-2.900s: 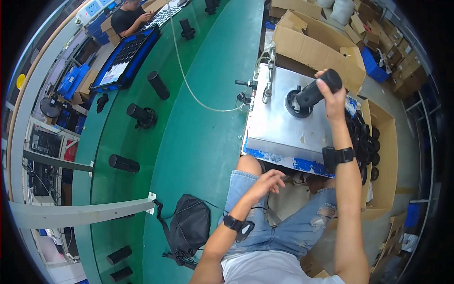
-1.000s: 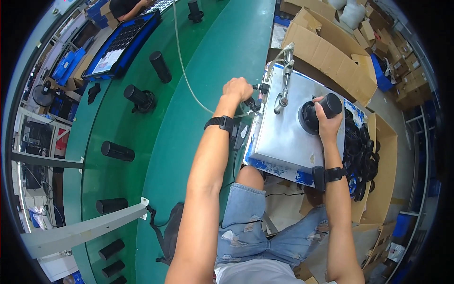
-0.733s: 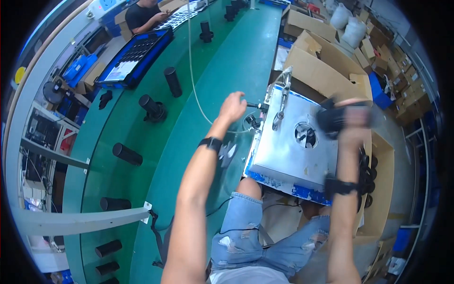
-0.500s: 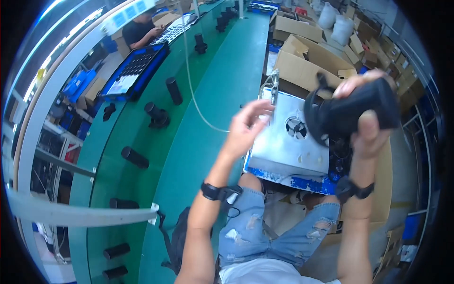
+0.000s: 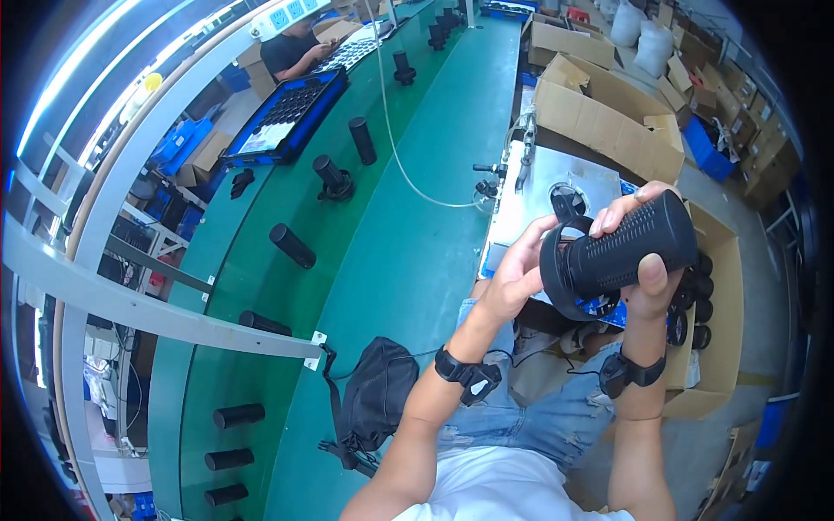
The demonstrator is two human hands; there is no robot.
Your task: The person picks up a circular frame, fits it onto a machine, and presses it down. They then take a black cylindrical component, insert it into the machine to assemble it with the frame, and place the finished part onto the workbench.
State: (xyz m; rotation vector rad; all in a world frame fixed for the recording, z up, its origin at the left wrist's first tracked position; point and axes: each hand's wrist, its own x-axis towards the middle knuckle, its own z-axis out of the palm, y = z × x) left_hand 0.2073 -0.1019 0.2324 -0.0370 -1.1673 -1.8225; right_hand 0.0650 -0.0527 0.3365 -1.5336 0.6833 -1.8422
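A black cylindrical housing [image 5: 630, 247] with rows of small slots is held tilted in front of me, its wide end ring [image 5: 556, 273] toward the left. My right hand [image 5: 647, 260] grips the slotted body, thumb at the near side and fingers over the top. Closed against the ring is my left hand [image 5: 517, 273], its fingertips partly hidden behind the rim. Beneath the housing stands a metal-topped box fixture [image 5: 512, 208] with a round opening, partly covered by the ring and my hands.
Several black cylinders [image 5: 292, 246] lie or stand along the green bench [image 5: 391, 260] at left. A black bag [image 5: 378, 395] rests near its front. Cardboard boxes [image 5: 608, 113] stand at right; one holds black round parts [image 5: 702, 286]. A person [image 5: 291, 56] sits far left.
My left hand has moved right from above the metal box to the housing's ring. My right hand still holds the housing, now lower. The whole view has shifted.
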